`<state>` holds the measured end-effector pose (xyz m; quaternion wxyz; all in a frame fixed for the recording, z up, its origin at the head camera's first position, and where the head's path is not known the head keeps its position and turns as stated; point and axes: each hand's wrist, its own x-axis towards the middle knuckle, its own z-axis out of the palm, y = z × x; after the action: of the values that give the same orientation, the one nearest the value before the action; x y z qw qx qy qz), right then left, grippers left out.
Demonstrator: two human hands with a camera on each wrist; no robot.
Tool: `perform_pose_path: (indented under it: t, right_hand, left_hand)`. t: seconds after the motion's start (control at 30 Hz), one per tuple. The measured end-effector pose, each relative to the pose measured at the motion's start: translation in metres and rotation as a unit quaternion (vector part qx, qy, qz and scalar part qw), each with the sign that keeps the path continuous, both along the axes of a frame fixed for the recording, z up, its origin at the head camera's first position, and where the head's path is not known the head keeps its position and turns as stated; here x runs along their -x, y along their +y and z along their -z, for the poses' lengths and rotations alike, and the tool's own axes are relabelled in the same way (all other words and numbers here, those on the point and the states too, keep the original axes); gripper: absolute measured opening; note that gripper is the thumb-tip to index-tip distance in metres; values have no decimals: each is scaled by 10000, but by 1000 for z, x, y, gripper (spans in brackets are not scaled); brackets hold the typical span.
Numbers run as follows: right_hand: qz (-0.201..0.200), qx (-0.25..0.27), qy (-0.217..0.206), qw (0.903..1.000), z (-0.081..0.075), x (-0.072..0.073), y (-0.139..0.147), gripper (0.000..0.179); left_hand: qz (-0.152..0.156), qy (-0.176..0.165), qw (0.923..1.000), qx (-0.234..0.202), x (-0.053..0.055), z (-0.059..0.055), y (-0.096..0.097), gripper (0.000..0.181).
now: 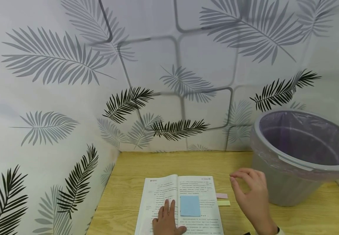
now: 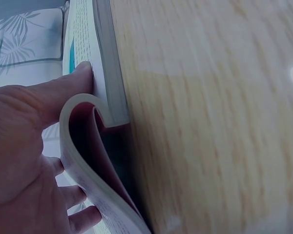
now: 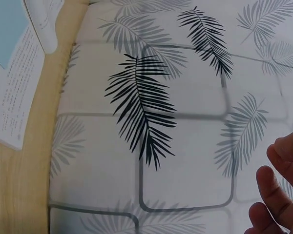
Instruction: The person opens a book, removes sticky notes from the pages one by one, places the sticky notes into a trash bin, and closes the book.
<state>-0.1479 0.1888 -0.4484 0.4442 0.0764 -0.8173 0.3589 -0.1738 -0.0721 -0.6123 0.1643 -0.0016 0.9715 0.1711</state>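
Observation:
An open book (image 1: 146,207) lies on the wooden table, with a blue sticky note (image 1: 190,206) on its right page. Pink (image 1: 221,195) and yellow-green (image 1: 223,203) tabs stick out from the right edge. My left hand (image 1: 167,219) rests with extended fingers on the left page, its thumb reaching over the fold. The left wrist view shows this hand (image 2: 19,146) on the curved pages from the book's lower end. To the right of the book, my right hand (image 1: 253,195) is raised, fingers bent and thumb near the index fingertip. Nothing shows between them.
A grey bin (image 1: 287,189) lined with a clear bag stands at the right, close behind my right hand. Walls with a leaf pattern (image 1: 181,130) border the wooden table (image 1: 146,163) at the back and left. A small dark object (image 1: 247,233) shows at the bottom edge.

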Motion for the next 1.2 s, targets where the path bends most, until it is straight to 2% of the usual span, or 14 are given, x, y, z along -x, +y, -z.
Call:
perform_pose_path:
  t: [0.3, 0.47, 0.73, 0.97, 1.2]
  right_hand:
    - [-257, -191, -68, 9995, 19, 10, -11, 21]
    - [-260, -287, -163, 9991, 29, 15, -14, 20]
    - [-268, -358, -767, 9961, 47, 20, -26, 22]
    - [-296, -439, -1103, 9925, 58, 22, -38, 23]
    - [-318, -528, -1926, 9793, 69, 20, -45, 24]
  left_hand:
    - [94, 50, 9999, -41, -1, 0, 0, 104]
    - [99, 137, 9999, 11, -2, -3, 2, 104]
    - [78, 191, 9998, -87, -3, -7, 0, 104]
    - [-80, -3, 9999, -69, -4, -3, -2, 103]
    - [-78, 124, 9999, 85, -3, -3, 4, 102]
